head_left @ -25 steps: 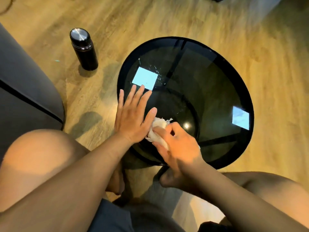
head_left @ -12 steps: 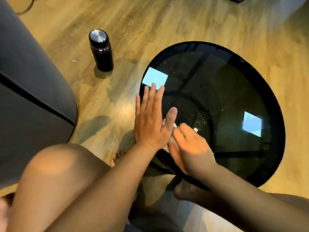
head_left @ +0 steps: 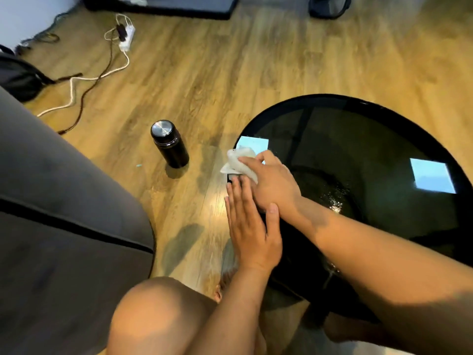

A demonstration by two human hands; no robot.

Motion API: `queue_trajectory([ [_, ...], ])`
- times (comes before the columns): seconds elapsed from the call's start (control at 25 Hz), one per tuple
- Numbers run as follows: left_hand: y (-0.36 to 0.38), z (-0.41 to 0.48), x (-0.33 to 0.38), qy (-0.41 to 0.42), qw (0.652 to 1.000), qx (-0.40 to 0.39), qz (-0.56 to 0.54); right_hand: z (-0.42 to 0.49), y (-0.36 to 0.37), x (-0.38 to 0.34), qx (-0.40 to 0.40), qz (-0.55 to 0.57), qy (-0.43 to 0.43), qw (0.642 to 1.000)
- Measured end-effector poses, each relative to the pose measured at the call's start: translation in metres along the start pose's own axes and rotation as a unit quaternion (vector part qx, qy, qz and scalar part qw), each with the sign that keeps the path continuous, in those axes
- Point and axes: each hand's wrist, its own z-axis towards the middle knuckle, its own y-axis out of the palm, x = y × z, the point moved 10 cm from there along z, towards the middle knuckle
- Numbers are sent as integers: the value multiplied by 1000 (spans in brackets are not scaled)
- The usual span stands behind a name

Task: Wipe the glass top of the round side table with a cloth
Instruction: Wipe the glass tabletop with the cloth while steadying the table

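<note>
The round side table (head_left: 371, 149) has a dark glass top with a black rim and fills the right half of the view. A crumpled white cloth (head_left: 239, 162) lies at the table's left edge, partly hanging past the rim. My right hand (head_left: 272, 181) presses down on the cloth with its fingers curled over it. My left hand (head_left: 252, 229) lies flat with fingers spread on the near-left rim, just behind the right hand and touching its wrist. Small bright specks (head_left: 336, 201) show on the glass right of my right forearm.
A black flask (head_left: 169, 144) with a steel lid stands on the wooden floor left of the table. A grey sofa (head_left: 58, 213) fills the left side. Cables and a white power strip (head_left: 125, 37) lie on the floor at the back left. My knees are below.
My right hand has slid the cloth from the near middle of the glass out to the left edge. My left hand has stayed on the near-left rim. The camera has tilted up and left.
</note>
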Motion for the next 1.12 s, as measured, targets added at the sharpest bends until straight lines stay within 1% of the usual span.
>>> queue_trajectory([
  [0.08,-2,2,2,-5,1000,0,0,-59,-13,1,-24,28,-35,999],
  [0.16,-2,-1,4,-7,1000,-1,-7,-135,-25,9,-53,24,-62,996],
  [0.28,0,-3,-2,-24,1000,-5,-13,-233,-42,48,-88,-20,-40,995],
  [0.36,2,-5,-3,-25,1000,-1,-14,-251,-47,65,-121,-72,-23,990],
  [0.4,1,-6,-2,-18,1000,3,-14,-246,-44,64,-129,-94,-36,987],
  [0.52,-1,-6,4,10,1000,14,-21,-198,-27,25,-92,-123,-125,980],
  [0.6,-3,-6,8,23,999,21,-28,-147,-17,7,-73,-94,-113,986],
  [0.72,-3,-5,8,39,998,25,-32,-64,-5,-10,-18,-70,-96,993],
  [0.8,-3,-4,7,45,998,24,-29,-14,4,-9,4,-46,-61,997],
  [0.88,-1,2,4,32,999,21,-26,27,10,-7,13,-49,-29,998],
  [1.0,2,11,0,-7,999,10,-34,43,6,-2,24,-69,3,997],
  [1.04,2,12,1,-11,999,7,-36,33,3,-2,16,-65,-3,998],
  [1.12,-1,13,4,-7,999,12,-36,-12,-4,-7,-11,-61,-49,997],
])
